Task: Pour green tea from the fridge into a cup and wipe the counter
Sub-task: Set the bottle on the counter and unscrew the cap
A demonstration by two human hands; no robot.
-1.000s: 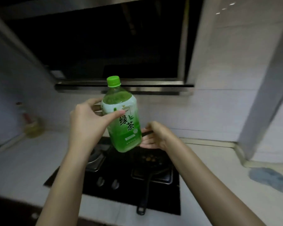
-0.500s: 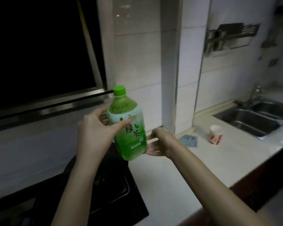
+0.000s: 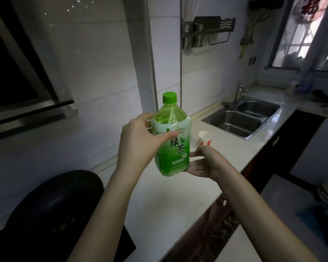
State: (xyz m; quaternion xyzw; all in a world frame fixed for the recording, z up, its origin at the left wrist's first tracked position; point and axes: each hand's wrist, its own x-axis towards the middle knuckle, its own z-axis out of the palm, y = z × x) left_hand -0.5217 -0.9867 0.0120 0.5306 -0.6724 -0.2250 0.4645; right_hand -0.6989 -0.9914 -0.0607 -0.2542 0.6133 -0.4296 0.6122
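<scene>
Cup [image 3: 205,137] beside held bottle [image 3: 178,157], sink [image 3: 235,124] beyond

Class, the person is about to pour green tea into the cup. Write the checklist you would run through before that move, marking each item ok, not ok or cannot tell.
1. Firm hold: the left hand grips the green tea bottle high up, and the right hand touches its lower part. Ok.
2. Bottle open: the green cap is on. Not ok.
3. Cup ready: the paper cup stands upright on the counter, mouth up. Ok.
4. Cup empty and clean inside: cannot tell.
5. Bottle mouth over the cup: the bottle is upright and to one side of it. Not ok.
</scene>
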